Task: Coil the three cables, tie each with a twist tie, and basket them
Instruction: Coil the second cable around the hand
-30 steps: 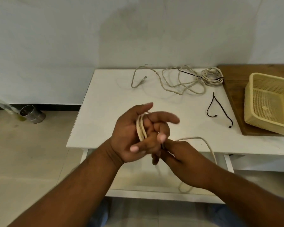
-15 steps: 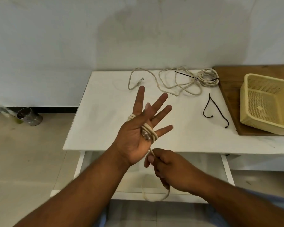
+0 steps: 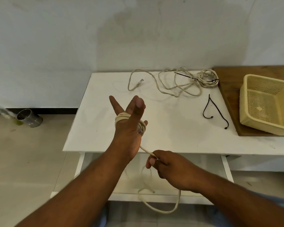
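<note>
The beige cable (image 3: 121,117) was wound in several turns around the left hand (image 3: 129,128), whose fingers were extended. From these turns it ran taut to the right hand (image 3: 169,167), which pinched it just below the tabletop (image 3: 95,128) edge. The free tail hung in a loop beneath. The yellow mesh basket (image 3: 246,102) stood on a wooden board (image 3: 231,99), with a small pale patch on its floor. Further beige cables (image 3: 203,79) and a black twist tie (image 3: 217,110) lay between the left hand and the basket.
</note>
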